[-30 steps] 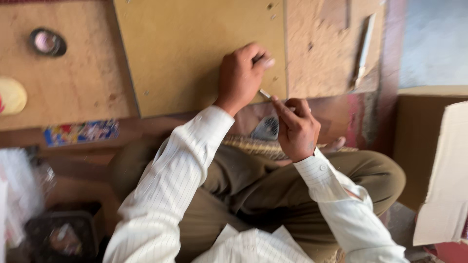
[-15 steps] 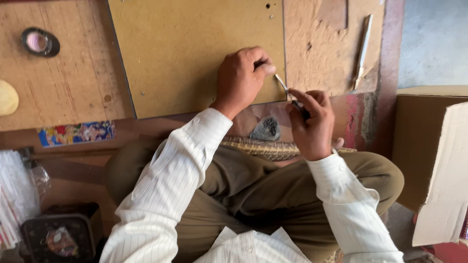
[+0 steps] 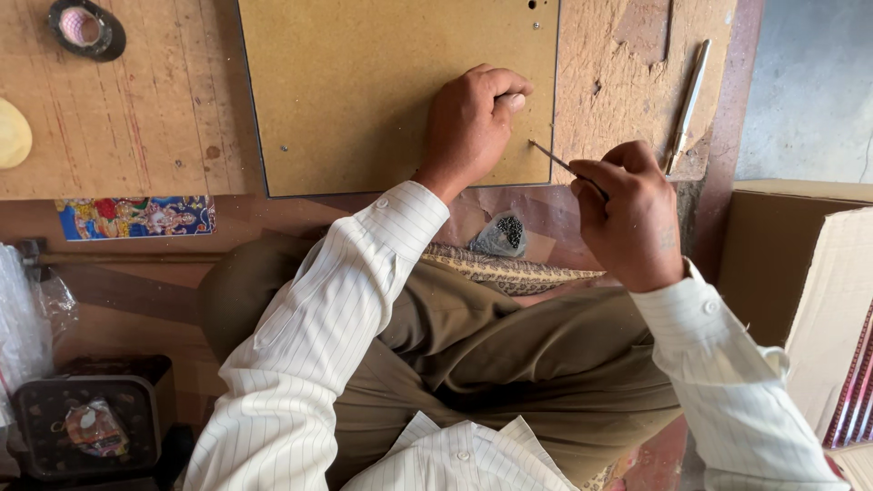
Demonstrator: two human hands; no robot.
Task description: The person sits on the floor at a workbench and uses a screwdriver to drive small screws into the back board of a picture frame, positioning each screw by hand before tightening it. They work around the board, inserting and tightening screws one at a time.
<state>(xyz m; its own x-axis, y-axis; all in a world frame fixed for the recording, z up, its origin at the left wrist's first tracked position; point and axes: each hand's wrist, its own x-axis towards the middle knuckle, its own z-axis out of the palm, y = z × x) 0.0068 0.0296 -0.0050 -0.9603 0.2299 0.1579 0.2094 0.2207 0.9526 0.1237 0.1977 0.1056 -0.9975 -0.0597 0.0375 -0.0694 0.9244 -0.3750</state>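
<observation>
Board (image 3: 364, 91) under left hand (image 3: 468, 118); right hand (image 3: 627, 214) holds tool (image 3: 556, 159).

Right hand (image 3: 632, 218) brought thin tool (image 3: 556, 160) to board edge (image 3: 542, 145).

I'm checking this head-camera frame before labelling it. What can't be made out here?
- Thin tool in the right hand: its handle is hidden inside the fist.
- Left hand: anything it pinches is covered by its fingers.
- Small bag of dark bits: contents too small to identify.
- Brown board: cut off by the top edge.
</observation>
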